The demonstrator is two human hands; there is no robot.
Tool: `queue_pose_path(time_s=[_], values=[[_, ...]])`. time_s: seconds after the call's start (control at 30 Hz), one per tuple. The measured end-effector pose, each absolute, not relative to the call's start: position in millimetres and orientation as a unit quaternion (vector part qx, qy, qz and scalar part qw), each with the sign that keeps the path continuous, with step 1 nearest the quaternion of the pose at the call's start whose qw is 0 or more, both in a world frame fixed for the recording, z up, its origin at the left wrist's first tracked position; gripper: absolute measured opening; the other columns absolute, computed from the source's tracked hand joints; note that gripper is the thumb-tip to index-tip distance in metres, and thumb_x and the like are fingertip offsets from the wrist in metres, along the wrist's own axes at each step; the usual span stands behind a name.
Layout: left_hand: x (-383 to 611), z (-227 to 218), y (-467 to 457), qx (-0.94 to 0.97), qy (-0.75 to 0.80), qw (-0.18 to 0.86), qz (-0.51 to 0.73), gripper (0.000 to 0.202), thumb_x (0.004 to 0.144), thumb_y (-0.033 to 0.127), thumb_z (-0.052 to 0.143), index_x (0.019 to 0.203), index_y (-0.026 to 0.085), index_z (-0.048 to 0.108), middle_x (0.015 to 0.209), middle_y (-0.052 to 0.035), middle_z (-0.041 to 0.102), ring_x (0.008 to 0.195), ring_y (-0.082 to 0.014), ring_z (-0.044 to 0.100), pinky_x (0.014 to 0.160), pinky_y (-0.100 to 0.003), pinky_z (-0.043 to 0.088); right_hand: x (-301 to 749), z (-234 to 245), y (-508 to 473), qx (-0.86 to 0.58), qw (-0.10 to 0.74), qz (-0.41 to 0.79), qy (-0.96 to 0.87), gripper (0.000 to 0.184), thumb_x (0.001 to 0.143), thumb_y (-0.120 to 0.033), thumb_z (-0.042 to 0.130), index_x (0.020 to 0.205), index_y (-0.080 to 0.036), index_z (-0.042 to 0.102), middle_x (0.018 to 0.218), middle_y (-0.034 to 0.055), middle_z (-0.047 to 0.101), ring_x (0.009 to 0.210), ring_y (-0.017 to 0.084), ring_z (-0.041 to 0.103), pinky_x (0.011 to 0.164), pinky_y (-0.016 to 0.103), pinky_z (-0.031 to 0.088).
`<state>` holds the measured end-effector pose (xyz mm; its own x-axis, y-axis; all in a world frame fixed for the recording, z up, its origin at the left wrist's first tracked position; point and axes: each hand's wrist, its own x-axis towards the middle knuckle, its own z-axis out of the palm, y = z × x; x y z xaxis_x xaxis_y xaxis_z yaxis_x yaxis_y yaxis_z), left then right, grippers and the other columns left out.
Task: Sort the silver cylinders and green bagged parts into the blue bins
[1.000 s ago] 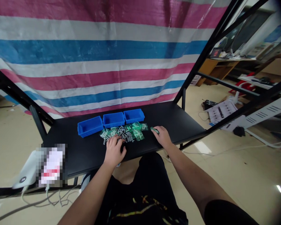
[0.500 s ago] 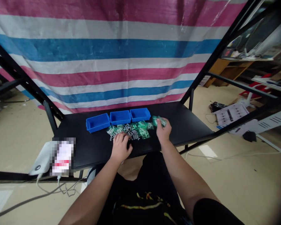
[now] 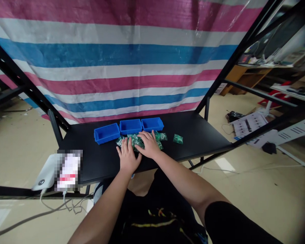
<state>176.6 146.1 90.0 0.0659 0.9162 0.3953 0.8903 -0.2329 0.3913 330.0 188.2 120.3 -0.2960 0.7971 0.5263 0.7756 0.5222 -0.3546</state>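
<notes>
1. The pile of small green packets and grey parts (image 3: 138, 140) lies on the black bench (image 3: 193, 135), just in front of the three blue bins (image 3: 128, 127) and largely hidden under both hands.
2. The packets look like thin, glossy bags: probably light, soft and slippery, likely to slide over one another and over the smooth bench top. The grey parts look small, hard and loose, so they would probably scatter if swept carelessly; their exact kind is too small to tell.
3. A packet would best be pinched at an edge or corner, where the film is free; the grey parts seem better picked up one at a time between fingertips or gathered with a cupped palm.
4. The left hand (image 3: 128, 157) rests flat on the near left side of the pile, fingers spread and extended, gripping nothing.
5. The right hand (image 3: 149, 145) lies palm down on the middle of the pile, fingers splayed wide across the packets, pressing rather than clasping.
6. One separate green packet (image 3: 178, 138) lies alone on the bench to the right, apart from the pile and from both hands.
7. Behind the bench hangs a striped tarp (image 3: 117, 57); a white device (image 3: 44, 173) sits at the bench's left end.
</notes>
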Motion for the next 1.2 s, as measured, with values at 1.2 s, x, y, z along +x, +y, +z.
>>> queue_pose_path(time_s=[1.2], values=[[178.6,95.5,142.8,0.766,0.602,0.010,0.225,0.073,0.088,0.045,0.056,0.154,0.021,0.038,0.166,-0.0149,0.026,0.155,-0.0363,0.016,0.120,-0.072,0.001,379.5,132.9,198.4,-0.549,0.548,0.005,-0.632,0.025,0.101,-0.038,0.050,0.099,-0.023,0.069,0.104,0.0094,0.070,0.103,0.025,0.063,0.095,0.041,0.049]])
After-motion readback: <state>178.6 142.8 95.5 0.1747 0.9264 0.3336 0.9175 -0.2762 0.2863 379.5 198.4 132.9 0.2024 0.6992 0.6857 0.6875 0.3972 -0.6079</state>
